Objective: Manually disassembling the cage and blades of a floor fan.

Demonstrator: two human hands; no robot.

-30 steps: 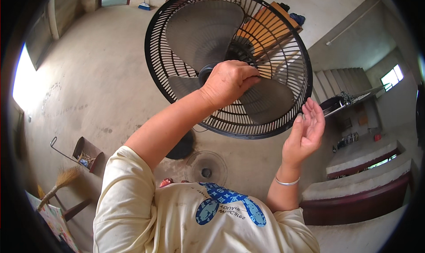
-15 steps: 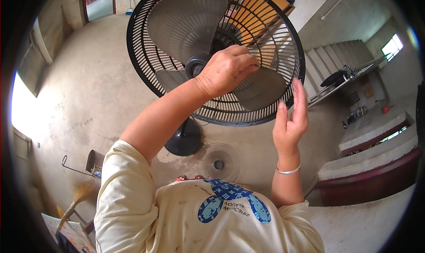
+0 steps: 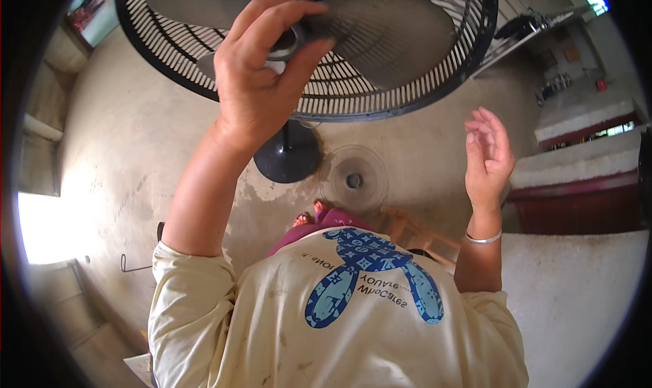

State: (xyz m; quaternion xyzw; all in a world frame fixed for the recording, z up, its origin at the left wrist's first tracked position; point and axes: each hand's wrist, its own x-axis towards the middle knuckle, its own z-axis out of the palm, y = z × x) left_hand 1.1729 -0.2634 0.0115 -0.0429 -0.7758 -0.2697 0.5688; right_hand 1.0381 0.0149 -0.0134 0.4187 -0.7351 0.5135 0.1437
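A black standing fan, its dark blades [image 3: 397,38] exposed in front of the slatted rear guard [image 3: 401,103], fills the upper part of the view. My left hand [image 3: 255,69] reaches up to the hub, thumb and fingers curved around the inner end of a blade. Part of the hub [image 3: 285,43] shows between them. Off to the right of the guard, my right hand [image 3: 490,154] is raised with its fingers loosely bent and apart, nothing in it. A silver bangle [image 3: 483,239] circles that wrist.
The fan's round black base [image 3: 288,154] stands on the concrete floor. Beside it lies a round wire guard [image 3: 370,191] with a dark centre, close to my feet [image 3: 303,218]. A wooden stool [image 3: 414,232] is near my right side; a pale ledge [image 3: 577,286] lies farther right.
The view has shifted so that the fan sits higher in it. My left hand has come back to the hub, its grip wider. My right hand has moved away from the guard's rim.
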